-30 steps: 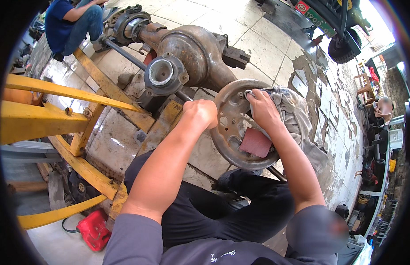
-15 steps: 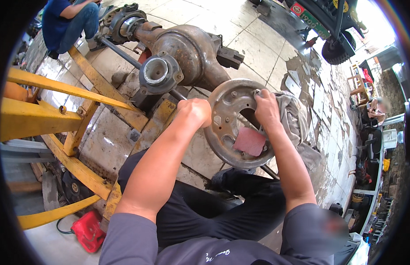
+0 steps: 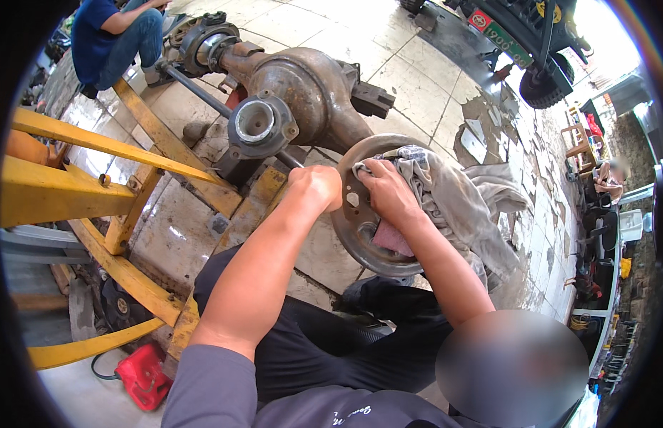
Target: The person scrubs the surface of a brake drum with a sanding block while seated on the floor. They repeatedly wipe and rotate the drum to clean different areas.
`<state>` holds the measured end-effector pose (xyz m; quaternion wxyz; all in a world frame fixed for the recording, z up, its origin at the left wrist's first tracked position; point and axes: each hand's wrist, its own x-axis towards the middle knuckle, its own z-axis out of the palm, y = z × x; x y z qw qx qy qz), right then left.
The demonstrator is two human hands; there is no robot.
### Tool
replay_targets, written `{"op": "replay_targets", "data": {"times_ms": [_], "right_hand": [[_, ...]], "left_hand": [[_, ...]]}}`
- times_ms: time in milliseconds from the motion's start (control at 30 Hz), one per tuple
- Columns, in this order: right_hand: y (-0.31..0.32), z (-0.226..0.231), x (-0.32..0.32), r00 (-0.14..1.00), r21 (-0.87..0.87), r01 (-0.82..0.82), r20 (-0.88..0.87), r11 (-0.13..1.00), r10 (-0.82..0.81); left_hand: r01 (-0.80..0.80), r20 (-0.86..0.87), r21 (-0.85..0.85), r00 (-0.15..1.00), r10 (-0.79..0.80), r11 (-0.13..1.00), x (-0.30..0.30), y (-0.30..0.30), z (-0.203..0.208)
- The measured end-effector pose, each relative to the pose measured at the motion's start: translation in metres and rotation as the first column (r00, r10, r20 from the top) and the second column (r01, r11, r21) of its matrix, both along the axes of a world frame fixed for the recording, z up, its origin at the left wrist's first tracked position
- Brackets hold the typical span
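A round, worn metal brake backing plate (image 3: 360,246) with several holes stands tilted in front of me. At its left rim my left hand (image 3: 315,187) is closed, its fingertips partly hidden. My right hand (image 3: 388,191) presses a bunched grey rag (image 3: 453,200) against the plate's face, and the loose cloth spreads over its right side. Below that hand a pink piece of sheet or pad (image 3: 393,238) shows on the plate, partly covered. Just beyond my left hand is the end of a steel shaft with a flanged hub (image 3: 259,127).
A rusty axle housing (image 3: 303,93) lies beyond the plate. Yellow steel frame legs (image 3: 132,214) stand at the left, with a red container (image 3: 142,376) below. Another person (image 3: 117,43) crouches far left. Broken tiles (image 3: 474,139) and a vehicle (image 3: 538,57) are at the right.
My right hand has moved left from the plate's upper right edge to its middle, drawing the rag across its face and partly over the pink piece. My left hand stays at the rim.
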<state>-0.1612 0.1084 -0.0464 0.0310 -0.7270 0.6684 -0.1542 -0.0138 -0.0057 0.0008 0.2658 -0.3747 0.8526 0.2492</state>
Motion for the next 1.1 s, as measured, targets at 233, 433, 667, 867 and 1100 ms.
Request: {"op": "replay_targets", "data": {"times_ms": [233, 433, 667, 867, 1100], "right_hand": [[0.012, 0.004, -0.053, 0.988, -0.061, 0.118, -0.093, 0.991, -0.123], [0.010, 0.001, -0.040, 0.986, -0.018, 0.149, -0.074, 0.989, -0.150], [-0.003, 0.014, -0.061, 0.965, -0.012, 0.244, -0.100, 0.970, -0.244], [0.024, 0.091, -0.103, 0.877, -0.153, 0.478, 0.021, 0.865, -0.480], [0.198, 0.213, -0.217, 0.672, -0.339, 0.716, 0.102, 0.610, -0.733]], "left_hand": [[-0.011, -0.001, 0.040, 1.000, 0.011, 0.999, 0.005, -0.001, 0.000], [-0.009, -0.050, 0.018, 0.999, 0.010, 1.000, 0.011, -0.002, -0.004], [-0.015, -0.003, 0.007, 1.000, 0.015, 1.000, 0.007, 0.000, 0.001], [0.016, 0.016, 0.007, 1.000, -0.016, 1.000, 0.004, -0.002, -0.004], [0.039, -0.001, -0.019, 0.999, -0.039, 0.999, 0.003, 0.003, 0.006]]}}
